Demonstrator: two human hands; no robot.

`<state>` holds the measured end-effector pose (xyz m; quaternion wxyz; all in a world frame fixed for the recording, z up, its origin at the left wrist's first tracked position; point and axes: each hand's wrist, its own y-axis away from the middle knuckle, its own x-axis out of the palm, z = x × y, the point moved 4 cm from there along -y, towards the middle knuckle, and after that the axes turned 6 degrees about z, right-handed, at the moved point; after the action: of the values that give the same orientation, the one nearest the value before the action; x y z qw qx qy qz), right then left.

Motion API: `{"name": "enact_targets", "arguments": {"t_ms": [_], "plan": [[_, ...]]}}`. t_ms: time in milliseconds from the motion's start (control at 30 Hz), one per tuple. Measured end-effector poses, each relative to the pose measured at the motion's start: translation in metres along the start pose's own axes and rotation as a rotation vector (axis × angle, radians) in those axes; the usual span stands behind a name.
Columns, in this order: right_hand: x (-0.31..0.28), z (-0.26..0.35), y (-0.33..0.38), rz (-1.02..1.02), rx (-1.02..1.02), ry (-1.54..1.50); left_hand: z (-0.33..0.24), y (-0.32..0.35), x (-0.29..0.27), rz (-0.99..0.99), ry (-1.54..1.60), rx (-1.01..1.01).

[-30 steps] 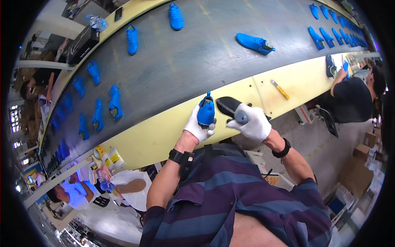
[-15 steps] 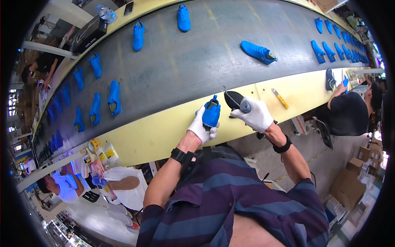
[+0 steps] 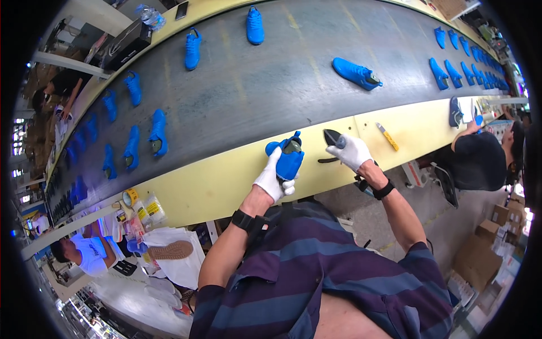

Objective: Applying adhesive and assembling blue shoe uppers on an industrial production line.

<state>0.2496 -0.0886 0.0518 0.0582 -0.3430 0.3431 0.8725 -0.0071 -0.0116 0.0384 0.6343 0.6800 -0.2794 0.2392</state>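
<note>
I have my left hand (image 3: 275, 179), in a white glove, wrapped around a blue shoe (image 3: 288, 158), fingers closed on its side, holding it up just over the yellow edge of the tabletop (image 3: 226, 183) with the opening turned toward me. My right hand (image 3: 351, 151), also gloved, is clenched around a dark tool (image 3: 332, 137) whose pointed front faces the shoe; the two are near but apart. I cannot make out what kind of tool it is.

To do this step well, I judge I should keep the shoe steady and tilted so the opening stays visible, bring the tool tip in slowly, and keep my left fingers clear of its path.

Beyond, more blue shoes ride the dark conveyor belt (image 3: 271, 85), one (image 3: 357, 73) lying alone upstream. A yellow marker-like stick (image 3: 387, 136) rests on the yellow edge to my right.
</note>
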Motion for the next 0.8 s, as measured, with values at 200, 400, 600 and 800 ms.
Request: {"name": "enact_targets", "arguments": {"t_ms": [200, 400, 600, 800], "plan": [[0.033, -0.124, -0.05, -0.278, 0.105, 0.118, -0.007, 0.004, -0.043, 0.14, 0.108, 0.189], [0.033, -0.112, -0.045, -0.392, 0.037, 0.101, -0.018, -0.001, -0.1, 0.196, 0.322, 0.25], [0.03, -0.12, -0.048, -0.374, 0.134, 0.143, -0.123, -0.018, -0.116, 0.22, 0.29, 0.367], [0.035, -0.107, -0.054, -0.408, 0.074, 0.146, -0.168, -0.062, -0.216, 0.727, 1.81, 0.046]]}}
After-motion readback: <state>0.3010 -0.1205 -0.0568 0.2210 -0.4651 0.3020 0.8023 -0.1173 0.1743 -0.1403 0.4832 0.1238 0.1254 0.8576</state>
